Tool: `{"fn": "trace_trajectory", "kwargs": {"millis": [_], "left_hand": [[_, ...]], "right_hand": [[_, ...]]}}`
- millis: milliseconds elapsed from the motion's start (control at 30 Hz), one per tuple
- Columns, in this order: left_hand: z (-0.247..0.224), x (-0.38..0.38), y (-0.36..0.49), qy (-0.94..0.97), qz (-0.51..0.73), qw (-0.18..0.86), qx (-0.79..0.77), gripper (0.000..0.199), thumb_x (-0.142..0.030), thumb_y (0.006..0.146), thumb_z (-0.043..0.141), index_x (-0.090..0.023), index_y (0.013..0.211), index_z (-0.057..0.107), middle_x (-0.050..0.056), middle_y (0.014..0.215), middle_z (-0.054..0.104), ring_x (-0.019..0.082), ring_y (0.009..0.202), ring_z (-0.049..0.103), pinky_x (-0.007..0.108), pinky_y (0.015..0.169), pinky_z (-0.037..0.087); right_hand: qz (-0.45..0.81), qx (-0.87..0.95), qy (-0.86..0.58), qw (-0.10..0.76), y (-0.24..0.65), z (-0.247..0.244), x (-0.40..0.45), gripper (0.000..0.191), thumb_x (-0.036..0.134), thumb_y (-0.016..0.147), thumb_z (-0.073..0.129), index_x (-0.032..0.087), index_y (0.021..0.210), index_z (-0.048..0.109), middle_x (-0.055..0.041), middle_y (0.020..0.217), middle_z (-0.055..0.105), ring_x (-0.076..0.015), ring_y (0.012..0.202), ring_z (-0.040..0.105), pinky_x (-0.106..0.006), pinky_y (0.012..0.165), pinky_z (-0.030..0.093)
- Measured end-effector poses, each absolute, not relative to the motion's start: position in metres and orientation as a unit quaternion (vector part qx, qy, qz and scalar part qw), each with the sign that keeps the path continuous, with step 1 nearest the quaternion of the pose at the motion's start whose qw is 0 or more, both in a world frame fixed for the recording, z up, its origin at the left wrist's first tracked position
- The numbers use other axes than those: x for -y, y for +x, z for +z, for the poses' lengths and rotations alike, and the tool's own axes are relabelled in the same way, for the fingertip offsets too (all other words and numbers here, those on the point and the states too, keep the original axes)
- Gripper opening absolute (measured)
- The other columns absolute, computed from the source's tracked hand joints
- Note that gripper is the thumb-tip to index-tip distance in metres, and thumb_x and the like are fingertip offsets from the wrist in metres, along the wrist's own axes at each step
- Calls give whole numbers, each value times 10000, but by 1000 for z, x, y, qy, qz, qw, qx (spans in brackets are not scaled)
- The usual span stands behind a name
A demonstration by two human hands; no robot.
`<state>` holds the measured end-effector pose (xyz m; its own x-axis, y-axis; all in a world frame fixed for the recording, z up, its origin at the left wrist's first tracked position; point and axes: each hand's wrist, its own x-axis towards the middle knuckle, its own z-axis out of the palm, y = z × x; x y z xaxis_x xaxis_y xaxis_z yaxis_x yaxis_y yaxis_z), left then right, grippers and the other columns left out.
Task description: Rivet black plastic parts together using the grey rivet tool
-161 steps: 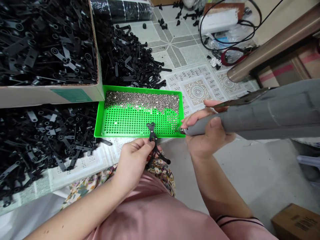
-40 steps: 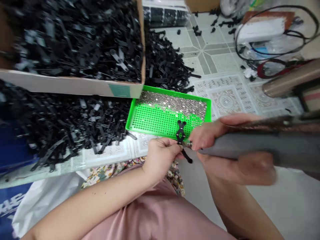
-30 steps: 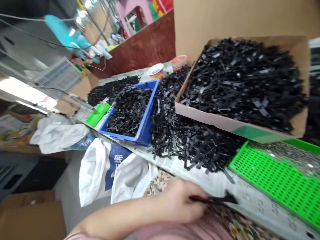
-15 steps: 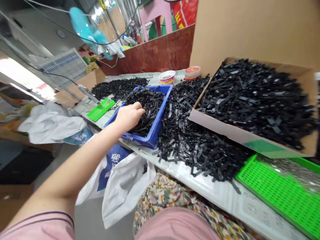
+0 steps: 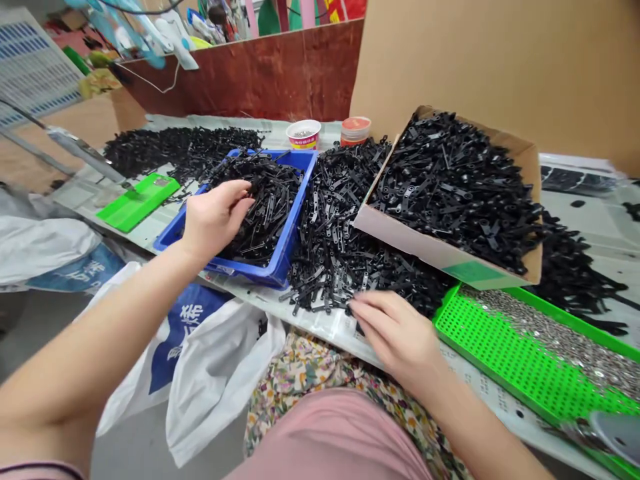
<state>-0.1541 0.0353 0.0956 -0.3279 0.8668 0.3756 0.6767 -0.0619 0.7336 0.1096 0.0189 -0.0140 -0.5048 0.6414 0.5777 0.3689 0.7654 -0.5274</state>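
Observation:
My left hand (image 5: 216, 217) is closed above the blue bin (image 5: 280, 257), thumb and fingers curled together; what they pinch, if anything, is too small to make out. Black plastic parts (image 5: 263, 193) fill the bin. At the front edge of the loose black pile (image 5: 345, 227), the fingertips of my right hand (image 5: 397, 330) are pressed together at some dark pieces. Whether one is held there cannot be told.
A cardboard box (image 5: 400, 230) of black parts stands right of the pile. Before it lies a green perforated tray (image 5: 490, 340) with small metal pieces. Left are a green plate (image 5: 137, 203) and a screwdriver-like tool (image 5: 85, 150). Two tubs, one a white cup (image 5: 304, 139), stand behind.
My right hand has come into view at the pile's front edge. My left hand still hovers over the bin, its fingers now more visible. The view has turned toward the right.

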Motion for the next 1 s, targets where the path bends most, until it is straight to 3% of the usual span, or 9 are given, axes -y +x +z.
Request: {"fn": "trace_trajectory", "kwargs": {"millis": [67, 167, 267, 333, 500, 667, 767, 867, 1000], "left_hand": [[93, -10, -130, 507, 537, 120, -663, 293, -249, 738, 669, -215, 1022, 602, -60, 897, 686, 128, 869, 637, 263, 815, 479], [74, 30, -96, 394, 594, 261, -651, 196, -244, 730, 676, -188, 907, 613, -2, 807, 705, 131, 663, 655, 251, 635, 512], [41, 51, -72, 264, 555, 492, -617, 143, -222, 710, 673, -141, 828, 658, 55, 801, 701, 144, 674, 649, 218, 539, 482], [17, 50, -61, 186, 542, 560, -599, 137, -196, 697, 667, -121, 811, 679, 39, 732, 674, 103, 634, 610, 188, 536, 460], [-22, 29, -44, 118, 543, 573, -603, 199, -168, 649, 682, -120, 839, 644, 21, 670, 657, 84, 584, 596, 168, 529, 437], [-29, 22, -37, 133, 540, 571, -604, 195, -192, 670, 674, -118, 843, 623, 37, 737, 676, 75, 581, 595, 149, 494, 404], [-23, 23, -35, 158, 554, 576, -580, 170, -201, 686, 670, -121, 830, 627, 37, 761, 683, 59, 558, 565, 141, 462, 367], [-15, 24, -31, 173, 569, 573, -564, 80, -172, 680, 666, -125, 735, 632, -9, 617, 629, 53, 530, 532, 141, 465, 360], [-8, 25, -26, 163, 561, 585, -563, 49, -155, 661, 674, -124, 683, 642, -19, 537, 598, 53, 508, 510, 141, 476, 361]], "right_hand": [[108, 903, -285, 302, 88, -19, -36, 180, 167, 902, 467, 187, 1010, 609, -81, 1042, 594, -190, 936, 546, -302, 703, 507], [35, 948, -258, 184, 61, -21, -64, 171, 133, 867, 498, 191, 806, 646, -82, 943, 611, -225, 924, 511, -291, 582, 454], [37, 952, -251, 172, 60, -20, -76, 153, 183, 879, 504, 178, 789, 626, -74, 937, 613, -234, 965, 489, -302, 657, 458], [46, 941, -281, 182, 73, -22, -73, 154, 185, 897, 467, 154, 844, 608, -92, 935, 608, -236, 964, 486, -316, 713, 460], [79, 912, -344, 208, 98, -36, -63, 172, 165, 906, 430, 127, 835, 581, -103, 811, 580, -209, 776, 513, -335, 698, 464], [132, 891, -330, 283, 106, -33, -57, 140, 155, 884, 505, 127, 989, 593, -84, 910, 619, -176, 867, 564, -300, 794, 486], [268, 820, -335, 378, 111, -21, -42, 130, 159, 860, 563, 153, 963, 642, -56, 910, 646, -143, 851, 596, -267, 788, 500], [411, 759, -326, 386, 115, -17, -27, 150, 140, 834, 598, 191, 946, 685, -35, 905, 657, -128, 830, 616, -255, 754, 517], [424, 742, -341, 391, 112, -25, -12, 173, 136, 831, 596, 197, 959, 695, -41, 894, 652, -132, 825, 617, -255, 739, 518]]}}
